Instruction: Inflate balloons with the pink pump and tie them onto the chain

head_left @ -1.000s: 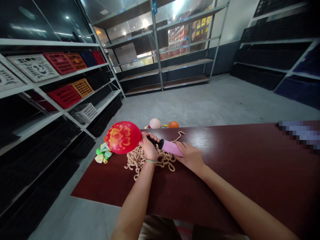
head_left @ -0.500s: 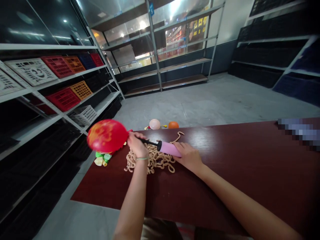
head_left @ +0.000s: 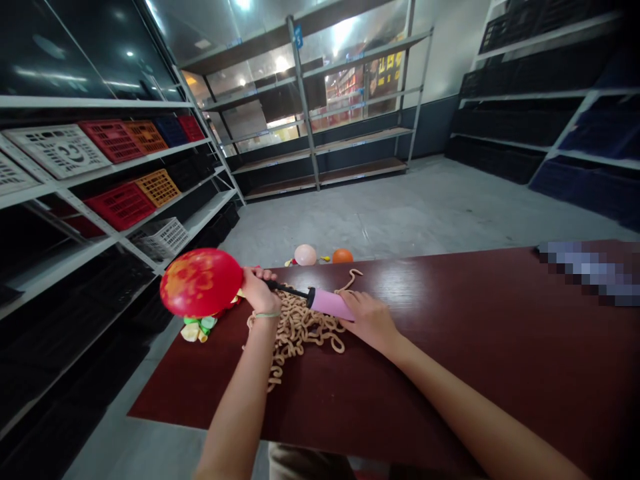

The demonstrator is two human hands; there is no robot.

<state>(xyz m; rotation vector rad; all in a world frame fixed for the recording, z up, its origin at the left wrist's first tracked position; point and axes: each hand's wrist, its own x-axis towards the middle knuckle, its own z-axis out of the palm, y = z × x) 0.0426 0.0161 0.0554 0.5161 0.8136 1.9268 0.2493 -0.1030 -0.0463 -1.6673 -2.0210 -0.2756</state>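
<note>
My left hand (head_left: 261, 293) is closed at the neck of a red balloon (head_left: 200, 283) with orange patches, which is inflated. The same hand grips the black end of a balloon pump (head_left: 331, 305), so its nozzle is hidden. A thin black rod runs from there to the pump's pink barrel. Wrapped around the barrel's other end is my right hand (head_left: 371, 323). Beneath both hands lies a tangled pile of beige rope-like strands (head_left: 295, 327) on the dark red-brown table (head_left: 425, 373).
Deflated balloons (head_left: 197, 329), green and cream, lie at the table's left edge. Beyond the far edge are a pale pink balloon (head_left: 305, 255) and an orange balloon (head_left: 343, 256). Shelving with plastic crates (head_left: 120, 200) stands on the left. A blurred patch (head_left: 590, 270) covers something at far right.
The view has shifted, so the scene sits slightly lower. My hands are a little farther apart, with more thin rod showing. The balloon has moved left with my left hand.
</note>
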